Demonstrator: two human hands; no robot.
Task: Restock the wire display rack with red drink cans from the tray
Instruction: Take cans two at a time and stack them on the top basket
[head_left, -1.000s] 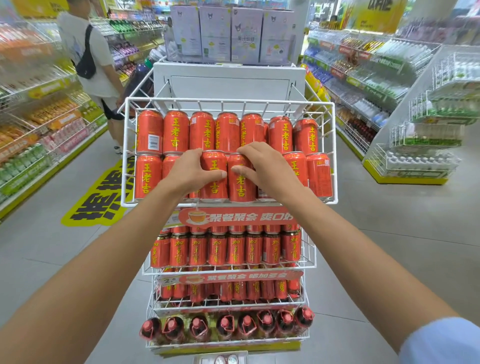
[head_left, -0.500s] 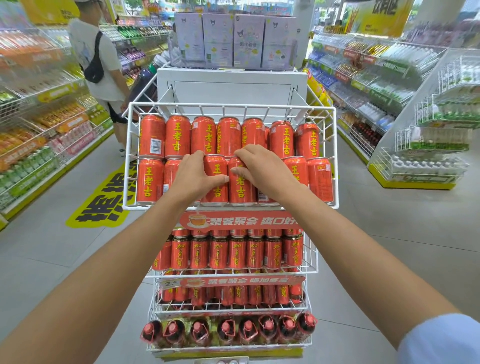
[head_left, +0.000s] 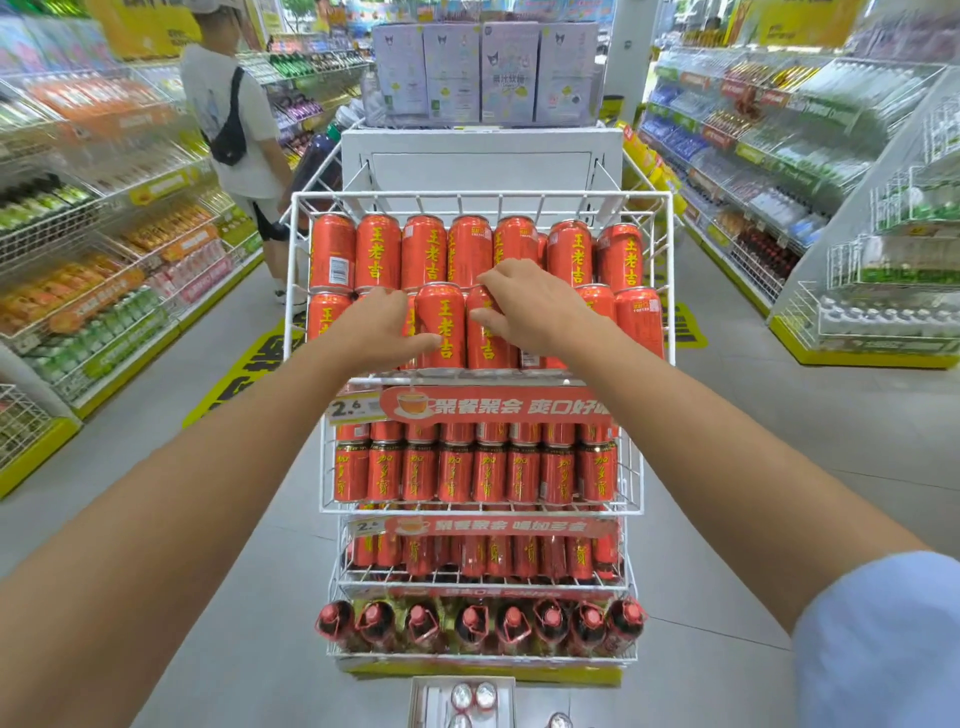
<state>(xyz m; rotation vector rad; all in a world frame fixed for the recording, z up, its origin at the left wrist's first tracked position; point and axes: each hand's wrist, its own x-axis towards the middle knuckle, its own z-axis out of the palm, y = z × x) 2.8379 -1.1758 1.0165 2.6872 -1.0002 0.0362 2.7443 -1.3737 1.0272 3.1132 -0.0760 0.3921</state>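
Note:
The white wire display rack (head_left: 670, 270) stands right in front of me. Its top basket holds two rows of red drink cans (head_left: 426, 249) with yellow characters. My left hand (head_left: 376, 330) grips a front-row red can (head_left: 441, 317), thumb across its lower face. My right hand (head_left: 532, 306) holds the can beside it (head_left: 485, 345) by the top, fingers spread. Both cans stand upright at the front middle of the basket. The tray (head_left: 428, 701) shows at the bottom edge with a few silver can tops (head_left: 470, 695) in it.
Lower rack tiers hold more red cans (head_left: 470, 475) and dark bottles with red caps (head_left: 467, 626). Behind the rack is a white stand (head_left: 483, 156) with purple boxes. A person in a white shirt (head_left: 228, 119) stands in the left aisle. Stocked shelves line both sides.
Both hands have eased apart on the two front cans. My left thumb has slid lower and my right fingers have spread. The view has tipped down, bringing the tray into sight.

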